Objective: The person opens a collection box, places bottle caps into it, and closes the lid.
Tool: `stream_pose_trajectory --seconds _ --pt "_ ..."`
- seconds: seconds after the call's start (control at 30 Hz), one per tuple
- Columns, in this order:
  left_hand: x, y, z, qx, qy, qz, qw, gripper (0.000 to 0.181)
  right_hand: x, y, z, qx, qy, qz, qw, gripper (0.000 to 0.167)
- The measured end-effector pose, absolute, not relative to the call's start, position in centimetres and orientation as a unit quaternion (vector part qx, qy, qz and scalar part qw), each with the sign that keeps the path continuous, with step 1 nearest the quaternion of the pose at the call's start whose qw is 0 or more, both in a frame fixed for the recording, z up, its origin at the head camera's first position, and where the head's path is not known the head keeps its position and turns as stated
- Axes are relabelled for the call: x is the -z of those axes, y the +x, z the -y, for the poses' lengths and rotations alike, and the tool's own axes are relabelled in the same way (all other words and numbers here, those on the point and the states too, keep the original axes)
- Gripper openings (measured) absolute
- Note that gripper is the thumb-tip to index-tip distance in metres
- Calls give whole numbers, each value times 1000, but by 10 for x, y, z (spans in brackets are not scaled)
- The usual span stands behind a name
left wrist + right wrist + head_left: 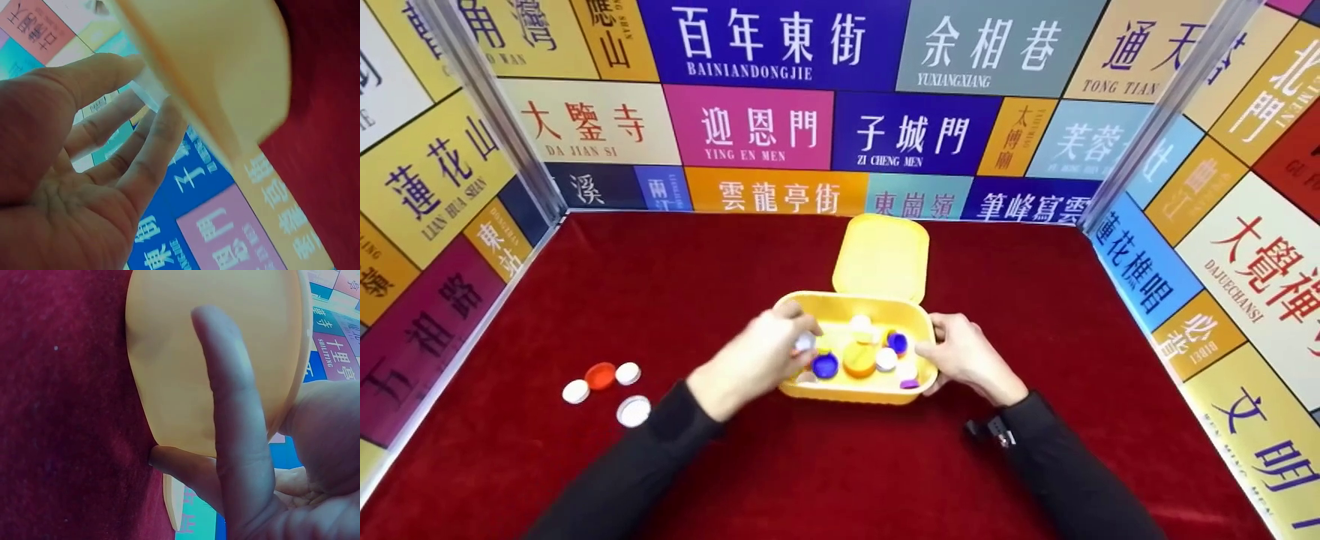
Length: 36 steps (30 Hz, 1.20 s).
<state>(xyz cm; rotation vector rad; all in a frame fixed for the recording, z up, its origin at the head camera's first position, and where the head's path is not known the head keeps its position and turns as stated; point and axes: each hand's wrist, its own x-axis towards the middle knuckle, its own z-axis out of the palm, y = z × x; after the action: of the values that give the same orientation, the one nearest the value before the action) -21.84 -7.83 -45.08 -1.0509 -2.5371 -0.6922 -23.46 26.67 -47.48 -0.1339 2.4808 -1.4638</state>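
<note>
A yellow box (pixel 847 395) stands on the red cloth with its lid (pixel 883 259) swung open behind it. Inside lie several bottle caps, among them a blue cap (pixel 825 365), a yellow-orange cap (pixel 859 360) and a white cap (pixel 886 359). My left hand (pixel 754 356) is over the box's left end and pinches a whitish cap (pixel 805 343); the left wrist view shows this cap (pixel 149 91) between thumb and fingers, partly behind the box wall. At the right end my right hand (pixel 971 358) grips the box wall, thumb at the rim and fingers (pixel 236 416) along the outside.
On the cloth to the left lie a red cap (pixel 601 376) and several white caps, one of them (pixel 634 411) close to my left sleeve. A small black object (pixel 976 430) is by my right wrist. Printed panels (pixel 757 120) wall in the back and sides.
</note>
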Motion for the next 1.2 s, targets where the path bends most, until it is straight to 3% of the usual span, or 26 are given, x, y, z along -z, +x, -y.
stream_pose_trajectory --seconds 0.37,1.2 --pt "459 -216 45 225 -407 877 122 15 476 -235 -267 502 -47 -855 123 35" --pt "454 -213 54 237 -379 887 112 18 474 -235 -267 503 -45 -853 132 40"
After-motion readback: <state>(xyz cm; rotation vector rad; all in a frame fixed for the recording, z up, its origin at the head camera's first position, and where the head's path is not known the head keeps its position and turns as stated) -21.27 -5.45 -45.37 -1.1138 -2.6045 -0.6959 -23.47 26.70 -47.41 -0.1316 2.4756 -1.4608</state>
